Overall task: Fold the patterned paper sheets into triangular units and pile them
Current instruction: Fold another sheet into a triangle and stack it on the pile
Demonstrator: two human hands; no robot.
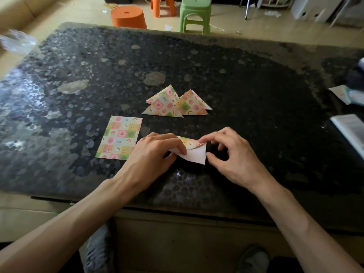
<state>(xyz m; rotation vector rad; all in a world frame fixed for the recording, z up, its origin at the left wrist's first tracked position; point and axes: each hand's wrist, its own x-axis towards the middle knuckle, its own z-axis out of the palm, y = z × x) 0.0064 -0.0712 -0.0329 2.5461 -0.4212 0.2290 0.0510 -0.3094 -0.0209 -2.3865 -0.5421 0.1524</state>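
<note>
On the dark speckled stone surface, left grip and right grip pinch a half-folded patterned paper sheet. Beyond it lie folded patterned paper triangles; left of it lies a flat patterned rectangular sheet.

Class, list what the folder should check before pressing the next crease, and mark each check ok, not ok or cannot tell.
1. Half-folded sheet held on both sides: ok; the left hand holds its left part, the right hand pinches its right corner.
2. Edges lined up: cannot tell; fingers cover them.
3. Flat sheet ready beside the left hand: ok.
4. Pile of triangles apart from the fold: ok.
5. Half-folded sheet lying flat on the table: cannot tell.
</note>
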